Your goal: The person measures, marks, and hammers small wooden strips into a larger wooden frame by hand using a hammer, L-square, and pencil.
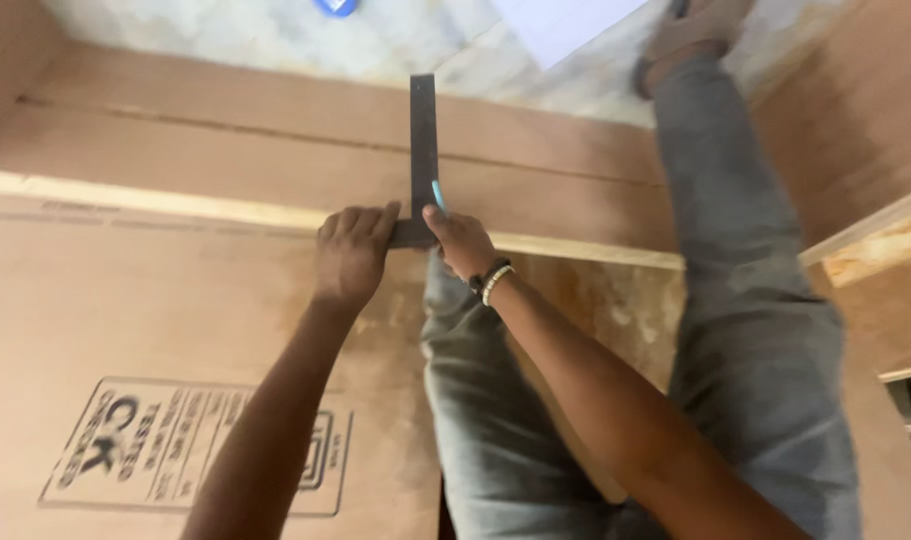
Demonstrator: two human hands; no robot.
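Try square (422,150) sits dead centre in the upper half of the frame, its dark blade running straight up across the plywood board (275,150) while the thick stock end is tucked under both hands near the pale sawn edge (175,203). Left hand (352,252) is flat, fingers spread and pressing down on the stock, not gripping anything as such, just pinning it. Right hand (462,240) is closed narrow around a light blue pencil (438,196), tip up against the right side of the blade.

From where I'm standing, the trick for a clean line looks like this: keep that stock butted tight to the pale edge so the blade stays square, and lean weight through the left palm so nothing creeps. I'd guess the risk is the blade pivoting if the pencil pushes sideways too hard, so light pressure along the steel, pencil tilted slightly into it.

Lower left of the frame there's a big sheet (125,330) with a printed stamp on it. Person's grey trouser legs (755,330) stretch up the right side, and a beaded bracelet (494,281) sits on the right wrist.
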